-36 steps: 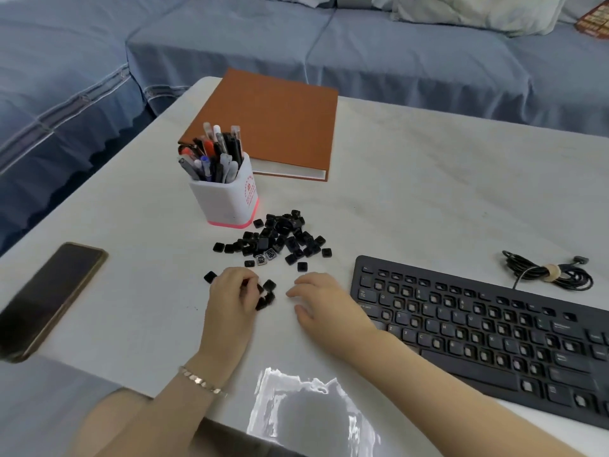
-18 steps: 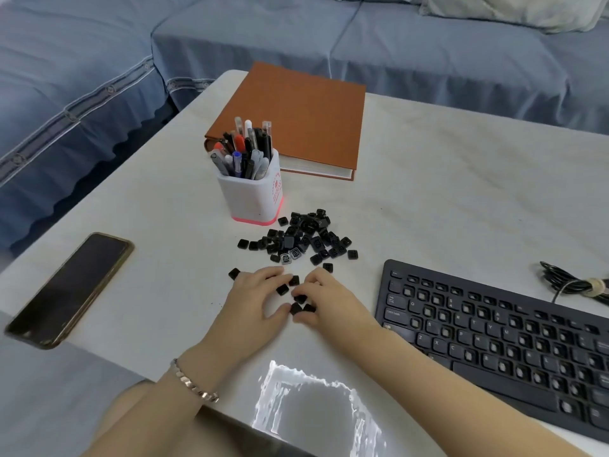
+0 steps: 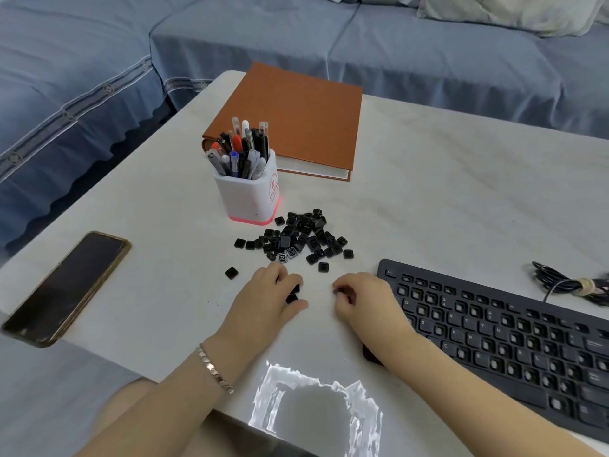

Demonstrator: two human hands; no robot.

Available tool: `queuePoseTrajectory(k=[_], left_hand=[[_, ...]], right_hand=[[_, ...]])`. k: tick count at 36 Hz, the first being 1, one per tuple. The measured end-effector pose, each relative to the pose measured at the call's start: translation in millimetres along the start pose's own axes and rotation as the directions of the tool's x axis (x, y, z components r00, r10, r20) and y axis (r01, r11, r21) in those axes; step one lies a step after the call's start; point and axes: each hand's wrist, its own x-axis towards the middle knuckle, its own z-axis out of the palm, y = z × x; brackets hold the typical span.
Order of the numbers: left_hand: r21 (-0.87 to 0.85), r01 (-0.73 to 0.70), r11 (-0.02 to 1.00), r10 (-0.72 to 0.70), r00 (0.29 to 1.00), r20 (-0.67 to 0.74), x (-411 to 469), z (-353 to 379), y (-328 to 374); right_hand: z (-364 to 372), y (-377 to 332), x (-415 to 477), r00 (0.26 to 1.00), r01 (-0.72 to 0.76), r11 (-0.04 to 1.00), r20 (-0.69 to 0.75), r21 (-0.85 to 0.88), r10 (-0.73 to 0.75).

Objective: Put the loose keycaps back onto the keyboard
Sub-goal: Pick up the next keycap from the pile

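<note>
A heap of small black loose keycaps (image 3: 298, 237) lies on the white table, just in front of the pen holder. One stray keycap (image 3: 231, 272) sits apart to the left. My left hand (image 3: 263, 301) rests below the heap, its fingers curled around a couple of black keycaps (image 3: 293, 294). My right hand (image 3: 365, 300) sits at the left end of the black keyboard (image 3: 514, 338), fingers curled and pinching a dark keycap (image 3: 342, 289). Many key positions on the keyboard show bare sockets.
A white pen holder (image 3: 247, 189) full of pens stands behind the heap, with an orange binder (image 3: 296, 120) beyond it. A phone (image 3: 66, 288) lies at the left table edge. A coiled black cable (image 3: 573, 286) lies right of the keyboard. A blue sofa surrounds the table.
My two hands, which met over a few keycaps half a second ago, have drawn apart. The right hand has moved toward the keyboard's left end with a keycap.
</note>
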Motion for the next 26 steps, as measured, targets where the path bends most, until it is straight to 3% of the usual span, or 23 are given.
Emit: queuePoseTrajectory(k=[3,7,12,15,21,24,26], left_hand=[[0.046,-0.013,0.999,0.015,0.998,-0.054,2.4,1.6,4.5],[0.13,0.025,0.991,-0.018,0.998,-0.058,5.3,1.6,10.9],[0.189,0.066,0.98,-0.062,0.998,-0.024,3.9,4.5,14.7],[0.16,0.163,0.974,-0.162,0.987,-0.02,3.4,4.5,18.1],[-0.237,0.334,0.912,-0.349,0.937,-0.021,4.1,-10.1,30.8],[-0.47,0.454,0.757,-0.503,0.864,0.024,8.8,-13.3,40.8],[-0.723,0.524,0.45,-0.612,0.771,0.177,12.4,-14.9,49.7]], right_hand=[[-9.9,-1.2,-7.6,0.989,-0.132,0.923,-0.012,0.361,0.146],[-23.3,-1.4,-18.1,0.957,-0.279,0.676,0.139,0.682,0.255],[-33.4,6.2,-29.9,0.927,-0.351,0.544,0.2,0.762,0.318],[-36.6,13.1,-36.8,0.906,-0.378,0.448,0.225,0.81,0.357],[-43.5,20.3,-47.1,0.888,-0.397,0.375,0.246,0.838,0.389],[-48.9,21.9,-50.7,0.884,-0.388,0.303,0.259,0.87,0.39],[-52.3,23.6,-52.5,0.874,-0.393,0.223,0.287,0.892,0.392]])
